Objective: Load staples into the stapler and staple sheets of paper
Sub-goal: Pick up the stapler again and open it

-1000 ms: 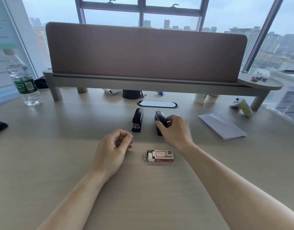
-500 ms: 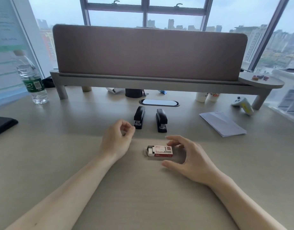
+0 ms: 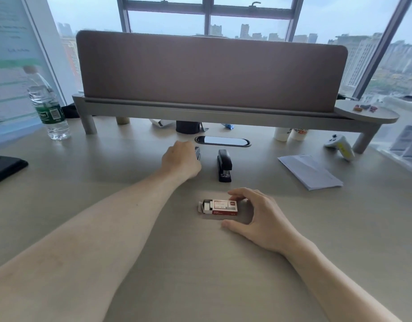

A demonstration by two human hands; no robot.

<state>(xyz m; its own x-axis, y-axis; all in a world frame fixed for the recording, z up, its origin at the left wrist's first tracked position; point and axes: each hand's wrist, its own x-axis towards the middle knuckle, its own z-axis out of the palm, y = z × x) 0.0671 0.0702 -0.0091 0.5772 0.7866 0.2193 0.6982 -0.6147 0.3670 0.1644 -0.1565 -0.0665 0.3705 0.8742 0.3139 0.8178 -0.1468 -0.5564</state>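
While the left hand [image 3: 180, 162] covers the far stapler [image 3: 197, 153], grip hidden, cannot tell, the right hand [image 3: 262, 218] spreads around the staple box [image 3: 220, 207] on the counter [image 3: 339, 228], barely touching. Box judged light, crushable; hold its long sides.

Office desk by high-rise window, daytime.
Light wood-grain desk [image 3: 61, 217] w/ oval cable grommet [image 3: 223, 141] at centre rear; grey riser shelf [image 3: 223, 116] on legs spans desk, brownish fabric privacy panel [image 3: 212, 73] upright on it, round end of shelf at right. Behind: dark-framed window [image 3: 209, 10] w/ hazy sky, city towers; slanted mullions left & right. Whiteboard-type panel [image 3: 9, 54] w/ blurred writing far left. Lighting: soft overcast daylight from window, desk surface slightly in shade under shelf.
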